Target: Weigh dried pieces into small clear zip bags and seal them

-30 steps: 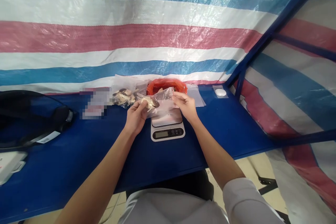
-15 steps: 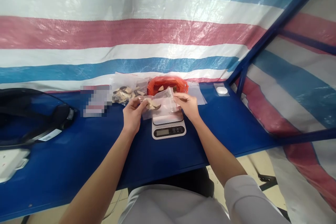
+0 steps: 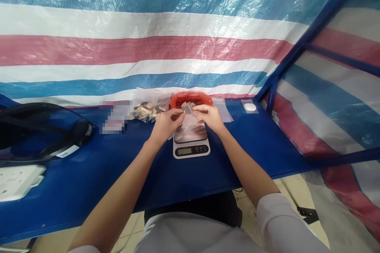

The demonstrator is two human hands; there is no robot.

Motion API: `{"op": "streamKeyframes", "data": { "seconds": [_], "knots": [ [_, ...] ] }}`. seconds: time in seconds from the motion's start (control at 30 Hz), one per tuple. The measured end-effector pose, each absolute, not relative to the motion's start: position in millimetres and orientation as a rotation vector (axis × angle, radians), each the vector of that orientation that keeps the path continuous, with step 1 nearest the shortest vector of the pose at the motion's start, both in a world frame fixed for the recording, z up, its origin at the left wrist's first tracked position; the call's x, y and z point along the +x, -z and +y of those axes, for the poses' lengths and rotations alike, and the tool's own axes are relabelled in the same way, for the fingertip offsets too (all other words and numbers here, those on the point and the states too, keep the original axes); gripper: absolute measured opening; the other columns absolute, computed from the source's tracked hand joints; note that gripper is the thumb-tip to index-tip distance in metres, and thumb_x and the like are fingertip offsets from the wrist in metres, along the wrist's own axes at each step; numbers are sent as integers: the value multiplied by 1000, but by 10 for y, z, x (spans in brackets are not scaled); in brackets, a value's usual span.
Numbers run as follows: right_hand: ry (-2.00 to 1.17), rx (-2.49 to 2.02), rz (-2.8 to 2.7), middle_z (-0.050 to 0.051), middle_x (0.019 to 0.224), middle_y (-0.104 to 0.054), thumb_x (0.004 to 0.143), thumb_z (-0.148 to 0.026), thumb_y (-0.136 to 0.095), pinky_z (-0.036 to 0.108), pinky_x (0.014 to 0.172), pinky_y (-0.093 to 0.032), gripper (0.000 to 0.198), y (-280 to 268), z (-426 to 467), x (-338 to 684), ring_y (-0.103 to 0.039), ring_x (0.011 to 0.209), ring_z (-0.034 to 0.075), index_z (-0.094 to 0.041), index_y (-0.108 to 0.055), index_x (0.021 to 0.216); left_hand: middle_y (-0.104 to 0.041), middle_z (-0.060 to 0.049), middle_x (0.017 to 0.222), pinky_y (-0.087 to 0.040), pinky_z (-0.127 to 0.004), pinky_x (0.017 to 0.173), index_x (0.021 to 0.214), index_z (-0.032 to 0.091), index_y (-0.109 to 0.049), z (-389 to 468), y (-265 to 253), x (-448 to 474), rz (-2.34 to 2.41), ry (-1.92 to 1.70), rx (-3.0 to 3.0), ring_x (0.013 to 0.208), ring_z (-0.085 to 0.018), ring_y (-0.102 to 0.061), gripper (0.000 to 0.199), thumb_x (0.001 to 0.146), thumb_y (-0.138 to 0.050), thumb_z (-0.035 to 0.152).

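Note:
Over a white kitchen scale (image 3: 181,157) hangs a clear zip bag (image 3: 190,121), its top tilted between my two hands. My left hand (image 3: 166,125) pinches the left end of the bag's mouth, fingertips closed. Thumb and fingers of my right hand (image 3: 210,118) grip the top right corner. What lies inside the bag is hard to make out. Directly behind stands an open red plastic bag (image 3: 190,95) holding pale slices. Left of it lie clear bags filled with dried mushroom slices (image 3: 146,111), partly covered by my left hand.
Flat clear bags (image 3: 225,110) lie right of the red bag. Farther right is a small bag with a round white item (image 3: 249,107). A blurred-out packet (image 3: 116,118), a black strapped device (image 3: 80,134) and a white power strip (image 3: 20,182) occupy the left. Striped sheeting (image 3: 142,49) closes the back.
My left hand has moved right and up, from the bag's side with the slice to its mouth. Both hands are now closer together. The view has tilted slightly upward.

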State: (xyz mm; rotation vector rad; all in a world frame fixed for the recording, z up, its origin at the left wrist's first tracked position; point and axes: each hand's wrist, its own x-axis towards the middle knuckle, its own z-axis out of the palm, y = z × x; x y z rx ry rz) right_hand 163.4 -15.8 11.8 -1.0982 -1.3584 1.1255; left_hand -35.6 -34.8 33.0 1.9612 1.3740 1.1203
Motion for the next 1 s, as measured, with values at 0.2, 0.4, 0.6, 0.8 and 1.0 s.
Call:
{"op": "streamKeyframes", "data": {
  "seconds": [0.2, 0.4, 0.6, 0.8, 1.0],
  "knots": [
    [-1257, -1063, -1448, 4, 99, -76, 68, -42, -83, 29, 59, -64, 34, -253, -76, 1662, -69, 78, 17, -20, -81, 94, -72, -6, 64, -53, -27, 55, 67, 15, -70, -147, -483, -248, 1322, -860, 1686, 52, -16, -65, 37, 84, -66, 48],
    [-1367, -1079, -1522, 3, 95, -76, 70, -36, -84, 27, 61, -64, 32, -365, -10, 1684, -71, 82, 17, -21, -82, 98, -76, -10, 74, -60, -28, 60, 74, 13, -73, -29, -457, -262, 1199, -840, 1333, 63, -18, -71, 41, 75, -79, 54],
    [-1336, -1157, -1670, 3, 90, -76, 76, -34, -79, 23, 57, -62, 23, -454, 39, 1688, -71, 81, 17, -21, -82, 95, -75, -8, 73, -60, -24, 64, 74, 14, -75, 62, -374, -318, 1088, -823, 1280, 65, -15, -71, 43, 70, -83, 56],
    [-1248, -1261, -1873, 2, 78, -73, 80, -35, -75, 19, 52, -58, 19, -542, 79, 1667, -67, 68, 13, -18, -81, 85, -74, -6, 70, -58, -23, 61, 74, 13, -75, 99, -360, -290, 1127, -871, 1197, 60, -14, -68, 45, 59, -90, 53],
    [-1327, -1270, -1828, 2, 74, -70, 79, -31, -74, 19, 54, -58, 15, -518, 117, 1664, -65, 62, 10, -16, -79, 76, -73, -5, 70, -56, -23, 59, 74, 15, -74, 118, -297, -332, 1108, -829, 1271, 57, -11, -65, 44, 63, -88, 55]
  ]
}}
